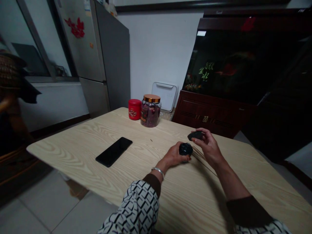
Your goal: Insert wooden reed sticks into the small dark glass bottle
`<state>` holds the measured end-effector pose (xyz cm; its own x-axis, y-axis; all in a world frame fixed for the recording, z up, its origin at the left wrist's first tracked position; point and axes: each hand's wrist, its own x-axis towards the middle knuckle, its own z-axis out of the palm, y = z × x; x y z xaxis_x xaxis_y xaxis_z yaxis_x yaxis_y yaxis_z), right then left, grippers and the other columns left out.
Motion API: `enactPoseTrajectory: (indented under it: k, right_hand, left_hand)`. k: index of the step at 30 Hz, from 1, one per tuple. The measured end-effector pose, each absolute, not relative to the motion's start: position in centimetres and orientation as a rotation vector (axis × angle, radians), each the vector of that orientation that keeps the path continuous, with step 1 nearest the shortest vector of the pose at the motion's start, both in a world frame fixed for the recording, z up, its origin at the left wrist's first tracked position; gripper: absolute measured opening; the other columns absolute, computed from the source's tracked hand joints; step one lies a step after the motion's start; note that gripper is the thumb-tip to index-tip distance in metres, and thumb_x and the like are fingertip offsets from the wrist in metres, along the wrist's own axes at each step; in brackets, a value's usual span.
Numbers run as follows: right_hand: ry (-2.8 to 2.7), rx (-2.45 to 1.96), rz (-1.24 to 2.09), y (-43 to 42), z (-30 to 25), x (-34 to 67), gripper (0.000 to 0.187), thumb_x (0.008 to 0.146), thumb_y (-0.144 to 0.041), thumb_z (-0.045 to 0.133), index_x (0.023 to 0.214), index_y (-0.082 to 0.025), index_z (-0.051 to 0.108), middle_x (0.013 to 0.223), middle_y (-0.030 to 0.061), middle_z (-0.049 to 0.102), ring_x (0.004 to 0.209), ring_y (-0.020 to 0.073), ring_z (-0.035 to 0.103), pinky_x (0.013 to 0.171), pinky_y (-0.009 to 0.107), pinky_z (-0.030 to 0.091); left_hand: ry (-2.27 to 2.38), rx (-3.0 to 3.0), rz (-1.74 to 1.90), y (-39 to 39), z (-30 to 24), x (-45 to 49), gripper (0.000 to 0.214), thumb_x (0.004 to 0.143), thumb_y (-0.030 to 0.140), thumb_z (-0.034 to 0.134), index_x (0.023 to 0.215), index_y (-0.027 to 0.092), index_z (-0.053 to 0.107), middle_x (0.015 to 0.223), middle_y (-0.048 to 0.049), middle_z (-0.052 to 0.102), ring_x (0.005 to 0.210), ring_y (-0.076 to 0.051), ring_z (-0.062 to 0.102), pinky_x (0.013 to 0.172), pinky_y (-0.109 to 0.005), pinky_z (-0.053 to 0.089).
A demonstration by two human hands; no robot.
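My left hand [174, 157] rests on the light wooden table [97, 136] with its fingers closed round a small round black container [186, 149]. My right hand [207, 145] hovers just to the right and a little above it, pinching a dark lid-like piece [195, 135] between fingers and thumb. Several thin sticks [203, 160] lie on the table under my right wrist. A silver bracelet sits on my left wrist.
A black phone [114, 151] lies flat at the table's left. A red tin [134, 109] and a glass jar with a copper lid [150, 110] stand at the far edge. A fridge [97, 55], a dark cabinet with a fish tank [219, 81] stand behind.
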<state>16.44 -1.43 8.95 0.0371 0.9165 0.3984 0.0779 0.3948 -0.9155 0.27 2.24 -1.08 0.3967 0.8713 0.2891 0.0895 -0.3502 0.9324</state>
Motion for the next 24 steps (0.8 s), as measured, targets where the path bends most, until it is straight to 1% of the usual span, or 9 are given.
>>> enactPoseTrajectory:
  k: [2,4,8,11,14,17,19,22,24]
  right_hand:
    - [-1.326,-0.990,0.836,-0.3,7.7,15.8,0.045,0.068,-0.037,0.083,0.101,-0.025,0.055,0.115,0.0063,0.066,0.107,0.0236,0.063,0.097,0.042,0.047]
    - [-1.332,-1.026,0.838,0.3,6.5,15.9,0.042,0.068,-0.038,0.083,0.092,-0.023,0.053,0.116,0.0081,0.066,0.108,0.0244,0.063,0.097,0.044,0.048]
    - [-1.474,-1.073,0.837,-0.1,5.5,17.1,0.035,0.074,-0.041,0.078,0.087,-0.022,0.052,0.120,0.0109,0.065,0.108,0.0246,0.063,0.095,0.043,0.048]
    - [-1.632,-1.138,0.743,-0.2,6.1,17.9,0.032,0.077,-0.041,0.075,0.085,-0.022,0.051,0.121,0.0113,0.064,0.109,0.0254,0.062,0.092,0.042,0.049]
    - [-1.861,-1.224,0.612,0.3,7.6,18.3,0.031,0.077,-0.040,0.073,0.093,-0.022,0.053,0.114,0.0098,0.066,0.105,0.0253,0.063,0.088,0.041,0.050]
    - [-2.077,-1.285,0.547,0.8,9.4,18.3,0.044,0.080,-0.039,0.070,0.118,-0.024,0.055,0.114,0.0088,0.066,0.104,0.0250,0.064,0.087,0.040,0.051]
    - [-2.224,-1.319,0.443,0.7,10.4,17.9,0.048,0.083,-0.039,0.067,0.126,-0.024,0.054,0.120,0.0098,0.065,0.109,0.0253,0.062,0.092,0.040,0.049]
    - [-2.393,-1.479,0.139,0.1,11.7,16.6,0.042,0.085,-0.046,0.063,0.119,-0.021,0.061,0.117,0.0125,0.066,0.106,0.0275,0.064,0.093,0.041,0.047]
    - [-2.398,-1.672,-0.073,-0.4,12.1,15.6,0.046,0.086,-0.056,0.058,0.112,-0.018,0.064,0.109,0.0148,0.068,0.099,0.0313,0.066,0.091,0.045,0.047]
  left_hand:
    - [0.817,1.721,1.065,2.2,-1.1,0.3,0.075,0.061,0.042,0.086,0.125,0.017,0.056,0.108,-0.0089,0.066,0.097,-0.023,0.061,0.083,-0.033,0.048]
    - [0.802,1.716,1.065,2.3,-1.2,0.3,0.074,0.061,0.043,0.087,0.123,0.017,0.057,0.107,-0.0090,0.066,0.096,-0.023,0.061,0.082,-0.032,0.048]
    - [0.797,1.696,1.058,2.4,-1.4,0.4,0.074,0.061,0.042,0.087,0.123,0.016,0.056,0.107,-0.0092,0.066,0.095,-0.022,0.060,0.081,-0.032,0.049]
    - [0.789,1.695,1.057,2.5,-1.5,0.4,0.073,0.062,0.042,0.086,0.123,0.017,0.056,0.107,-0.0091,0.066,0.095,-0.022,0.060,0.081,-0.032,0.049]
    - [0.795,1.704,1.058,2.6,-1.5,0.4,0.074,0.061,0.042,0.087,0.124,0.017,0.056,0.107,-0.0088,0.066,0.096,-0.023,0.060,0.080,-0.031,0.048]
    - [0.797,1.717,1.065,2.6,-1.5,0.3,0.076,0.061,0.042,0.087,0.125,0.017,0.056,0.109,-0.0088,0.066,0.096,-0.023,0.060,0.079,-0.030,0.048]
    - [0.793,1.730,1.066,2.5,-1.4,0.3,0.073,0.063,0.041,0.085,0.125,0.016,0.056,0.109,-0.0083,0.066,0.095,-0.022,0.060,0.077,-0.029,0.047]
    - [0.785,1.747,1.071,2.5,-1.4,0.3,0.069,0.064,0.038,0.084,0.124,0.016,0.057,0.107,-0.0068,0.067,0.093,-0.021,0.060,0.076,-0.028,0.047]
    - [0.791,1.741,1.069,2.5,-1.4,0.4,0.067,0.064,0.034,0.084,0.123,0.016,0.058,0.106,-0.0065,0.067,0.093,-0.021,0.061,0.078,-0.028,0.047]
